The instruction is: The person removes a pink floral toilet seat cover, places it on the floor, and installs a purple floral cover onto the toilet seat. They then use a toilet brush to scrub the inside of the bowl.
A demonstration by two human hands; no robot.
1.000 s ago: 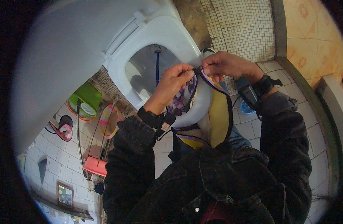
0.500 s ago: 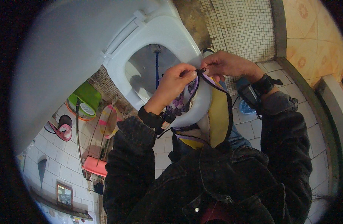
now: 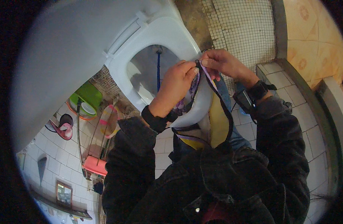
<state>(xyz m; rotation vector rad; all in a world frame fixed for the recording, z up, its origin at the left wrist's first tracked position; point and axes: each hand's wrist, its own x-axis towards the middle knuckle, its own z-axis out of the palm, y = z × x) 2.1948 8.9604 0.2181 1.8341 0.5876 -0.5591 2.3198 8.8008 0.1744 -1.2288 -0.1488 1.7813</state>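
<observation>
Two hands pinch the black-edged cloth together at the front of the toilet seat

The left hand (image 3: pixel 177 82) and the right hand (image 3: pixel 224 64) meet over the front edge of the white plastic toilet seat (image 3: pixel 160 33), fingers narrowed to tight pinches. The left holds the purple-patterned edge of a soft yellow and purple cloth piece with black edging (image 3: pixel 219 121); the right holds its pale lilac edge just beside. Between the fingertips sits a small black ring-like piece (image 3: pixel 197 62), too small to identify.

The cloth piece lies around the front part of the seat, its patterned side on the bowl side and its yellow face outward. Its two black edges gape apart lower down, baring white plastic between them, and its near end spreads open close to the person's body.

The step in hand looks to be joining these edges at their far end. The next move seems to call for level, matched ends and a firm pinch on both sides, since the loose cloth could slip out of line
</observation>
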